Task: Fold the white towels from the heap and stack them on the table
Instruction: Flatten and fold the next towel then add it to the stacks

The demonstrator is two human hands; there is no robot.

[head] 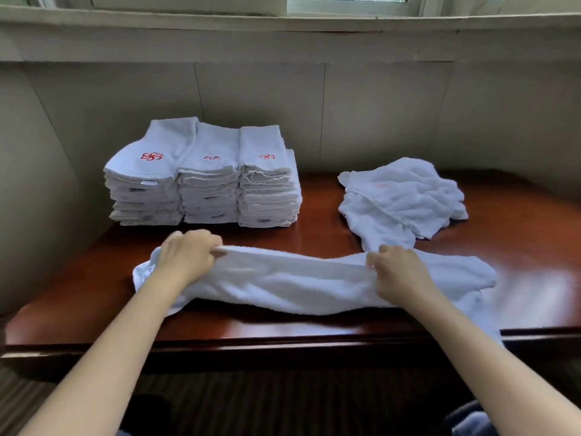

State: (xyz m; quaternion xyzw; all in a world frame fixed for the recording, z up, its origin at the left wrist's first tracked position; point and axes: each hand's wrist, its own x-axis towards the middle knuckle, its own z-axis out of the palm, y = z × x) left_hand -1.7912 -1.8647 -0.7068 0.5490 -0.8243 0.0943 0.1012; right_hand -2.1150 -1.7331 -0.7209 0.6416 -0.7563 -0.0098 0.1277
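Note:
A white towel [295, 281] lies stretched sideways along the front of the dark red table [518, 247], folded lengthwise into a long band. My left hand [185, 253] pinches its far edge near the left end. My right hand [399, 272] pinches the same edge right of the middle. The towel's right end droops over the table's front edge. Behind the left hand stand three stacks of folded white towels [204, 177] with red embroidered marks on top. A loose heap of unfolded white towels [402, 199] lies at the back right.
A pale panelled wall [377, 114] rises right behind the table, with a window sill above. Another wall closes off the left side. The table's front edge [283, 344] runs just below my forearms, above a dark striped floor.

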